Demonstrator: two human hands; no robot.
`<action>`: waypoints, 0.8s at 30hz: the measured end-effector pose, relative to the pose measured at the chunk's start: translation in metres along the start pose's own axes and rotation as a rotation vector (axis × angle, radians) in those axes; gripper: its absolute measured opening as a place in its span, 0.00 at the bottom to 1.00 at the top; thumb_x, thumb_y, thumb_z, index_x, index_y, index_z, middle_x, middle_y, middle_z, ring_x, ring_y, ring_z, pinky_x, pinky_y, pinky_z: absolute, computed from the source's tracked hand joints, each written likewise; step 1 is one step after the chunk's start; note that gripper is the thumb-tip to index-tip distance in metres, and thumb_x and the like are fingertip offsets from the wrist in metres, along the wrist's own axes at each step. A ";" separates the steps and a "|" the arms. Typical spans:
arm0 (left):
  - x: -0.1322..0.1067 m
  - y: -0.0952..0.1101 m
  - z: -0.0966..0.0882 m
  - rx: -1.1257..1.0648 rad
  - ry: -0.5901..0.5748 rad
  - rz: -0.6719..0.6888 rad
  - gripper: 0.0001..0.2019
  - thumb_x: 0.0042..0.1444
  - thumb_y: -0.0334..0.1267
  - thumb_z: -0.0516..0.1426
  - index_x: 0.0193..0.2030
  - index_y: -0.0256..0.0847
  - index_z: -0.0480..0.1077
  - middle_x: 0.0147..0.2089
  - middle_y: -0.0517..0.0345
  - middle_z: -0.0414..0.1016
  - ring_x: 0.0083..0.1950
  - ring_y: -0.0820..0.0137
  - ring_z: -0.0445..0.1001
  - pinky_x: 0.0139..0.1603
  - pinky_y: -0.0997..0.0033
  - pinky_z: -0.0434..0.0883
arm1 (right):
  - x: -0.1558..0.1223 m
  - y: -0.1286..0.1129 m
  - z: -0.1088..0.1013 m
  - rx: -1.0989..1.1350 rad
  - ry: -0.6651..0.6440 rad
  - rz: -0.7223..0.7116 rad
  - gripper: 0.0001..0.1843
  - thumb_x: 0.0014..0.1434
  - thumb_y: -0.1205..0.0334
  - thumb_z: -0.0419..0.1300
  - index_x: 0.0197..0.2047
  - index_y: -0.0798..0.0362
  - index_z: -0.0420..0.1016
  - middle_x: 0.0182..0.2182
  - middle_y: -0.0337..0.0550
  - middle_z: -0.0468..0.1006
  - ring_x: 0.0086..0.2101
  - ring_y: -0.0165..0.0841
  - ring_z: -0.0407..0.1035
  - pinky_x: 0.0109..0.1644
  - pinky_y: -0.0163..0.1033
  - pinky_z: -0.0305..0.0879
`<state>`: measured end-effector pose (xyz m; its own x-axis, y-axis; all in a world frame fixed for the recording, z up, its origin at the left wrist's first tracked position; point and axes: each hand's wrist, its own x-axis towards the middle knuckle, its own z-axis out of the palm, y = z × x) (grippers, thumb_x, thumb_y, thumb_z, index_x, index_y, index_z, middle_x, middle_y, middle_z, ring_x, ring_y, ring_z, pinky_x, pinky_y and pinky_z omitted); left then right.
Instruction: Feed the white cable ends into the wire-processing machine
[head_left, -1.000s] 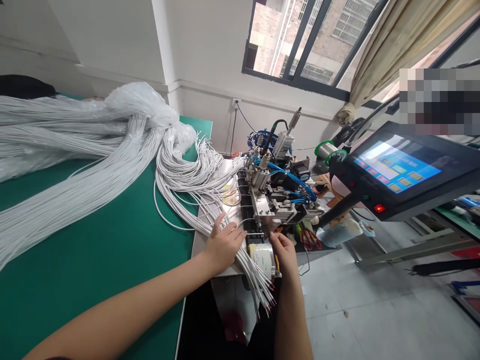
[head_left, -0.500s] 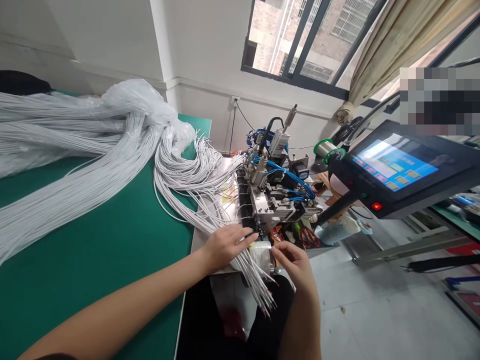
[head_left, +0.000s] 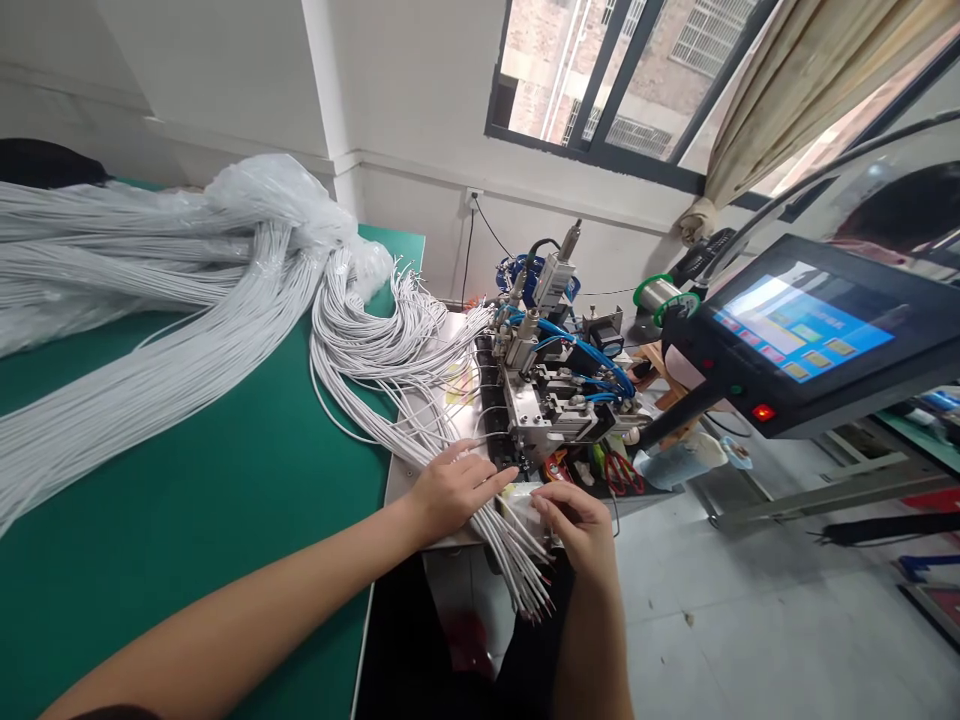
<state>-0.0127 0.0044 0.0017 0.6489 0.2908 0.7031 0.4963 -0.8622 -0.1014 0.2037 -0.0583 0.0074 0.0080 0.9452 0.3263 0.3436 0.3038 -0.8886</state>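
My left hand point(head_left: 452, 487) lies on a fanned bunch of thin white wires point(head_left: 517, 555) at the front of a small wire-processing machine point(head_left: 551, 400), fingers stretched towards its clamp row. My right hand point(head_left: 577, 523) is beside it, fingers pinched on one white wire end just in front of the machine. The wire tips hang off the front edge with reddish ends. The bunch runs back to a large pile of white wires point(head_left: 187, 300) on the green table point(head_left: 187, 520).
A clear plastic bag point(head_left: 277, 195) lies over the wire pile. At the right a touchscreen panel point(head_left: 806, 335) on an arm, a solder spool point(head_left: 658, 293) and red-handled scissors point(head_left: 619, 470). Below right is grey floor. Window and curtain stand behind.
My right hand drew back from the machine's clamp towards me and now pinches a wire at the front edge. My left hand slid slightly right along the wire bunch.
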 end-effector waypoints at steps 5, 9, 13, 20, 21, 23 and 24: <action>-0.001 0.003 0.000 0.009 0.013 -0.076 0.11 0.65 0.34 0.52 0.52 0.43 0.70 0.31 0.66 0.76 0.34 0.77 0.73 0.65 0.59 0.51 | 0.002 -0.004 0.000 -0.056 -0.062 0.001 0.07 0.58 0.57 0.63 0.34 0.51 0.81 0.31 0.45 0.80 0.30 0.35 0.71 0.32 0.37 0.66; -0.002 0.003 0.000 0.017 -0.001 -0.103 0.11 0.65 0.35 0.52 0.52 0.44 0.70 0.32 0.65 0.77 0.35 0.76 0.74 0.65 0.58 0.48 | 0.000 -0.010 -0.006 -0.075 -0.261 -0.021 0.10 0.58 0.56 0.63 0.41 0.49 0.81 0.32 0.44 0.79 0.25 0.31 0.67 0.29 0.36 0.65; -0.001 0.004 0.001 0.020 0.001 -0.112 0.09 0.65 0.35 0.52 0.48 0.44 0.72 0.31 0.65 0.77 0.35 0.76 0.72 0.64 0.58 0.49 | -0.003 -0.015 -0.010 -0.069 -0.333 -0.090 0.11 0.58 0.56 0.63 0.43 0.47 0.82 0.36 0.46 0.79 0.30 0.34 0.70 0.31 0.36 0.67; -0.001 0.004 0.001 0.013 0.004 -0.106 0.09 0.65 0.36 0.52 0.47 0.44 0.72 0.31 0.65 0.76 0.35 0.74 0.72 0.62 0.58 0.50 | 0.002 -0.011 0.001 -0.038 -0.114 -0.054 0.09 0.60 0.59 0.61 0.41 0.47 0.82 0.36 0.45 0.81 0.36 0.37 0.75 0.41 0.39 0.70; -0.001 0.004 0.001 0.015 -0.004 -0.110 0.10 0.65 0.36 0.51 0.48 0.44 0.71 0.31 0.64 0.77 0.36 0.73 0.72 0.62 0.57 0.50 | 0.003 -0.007 0.003 -0.036 -0.013 0.001 0.10 0.60 0.58 0.61 0.42 0.48 0.82 0.37 0.46 0.81 0.37 0.38 0.75 0.41 0.40 0.70; -0.002 0.003 0.001 0.016 -0.020 -0.124 0.11 0.65 0.36 0.51 0.50 0.44 0.71 0.33 0.62 0.77 0.38 0.72 0.73 0.62 0.56 0.50 | 0.006 0.000 0.009 -0.014 0.169 0.114 0.11 0.59 0.55 0.62 0.40 0.50 0.82 0.36 0.47 0.82 0.36 0.39 0.75 0.40 0.40 0.71; -0.002 0.003 0.001 0.015 -0.021 -0.129 0.11 0.65 0.35 0.50 0.50 0.43 0.71 0.33 0.62 0.77 0.39 0.71 0.73 0.62 0.56 0.50 | 0.007 0.003 0.011 0.000 0.245 0.158 0.11 0.57 0.54 0.64 0.38 0.52 0.82 0.35 0.47 0.82 0.35 0.39 0.75 0.38 0.40 0.71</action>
<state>-0.0120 0.0012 -0.0003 0.5911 0.4079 0.6959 0.5851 -0.8107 -0.0219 0.1942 -0.0492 0.0030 0.2880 0.9239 0.2518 0.3197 0.1551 -0.9347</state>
